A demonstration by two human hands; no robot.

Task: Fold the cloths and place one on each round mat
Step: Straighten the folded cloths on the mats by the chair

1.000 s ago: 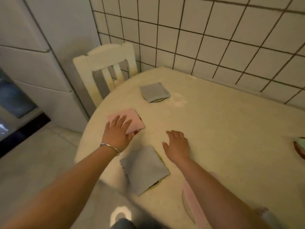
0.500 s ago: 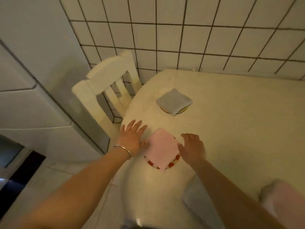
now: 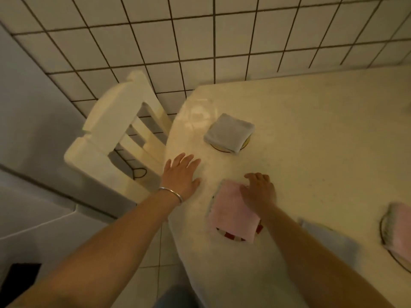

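Observation:
A folded pink cloth (image 3: 231, 213) lies on a red-and-white round mat (image 3: 230, 236) near the table's left edge. My right hand (image 3: 259, 191) rests on the cloth's far right corner with its fingers bent over it. My left hand (image 3: 181, 174), a bangle on the wrist, lies flat with spread fingers on the table edge, apart from the cloth. Farther back a folded grey cloth (image 3: 229, 132) covers a yellow-rimmed mat (image 3: 245, 144). At the right edge another pink cloth (image 3: 398, 230) sits on a mat (image 3: 383, 232). A grey cloth (image 3: 329, 237) shows partly behind my right forearm.
The pale table (image 3: 322, 134) stands against a white tiled wall (image 3: 222, 41). A cream wooden chair (image 3: 115, 134) is tucked in at the table's left end, beside a grey cabinet (image 3: 33, 130). Tiled floor shows below the table edge.
The view has swung left and down. My left hand came off the pink cloth onto the table edge, and my right hand moved onto the cloth's corner.

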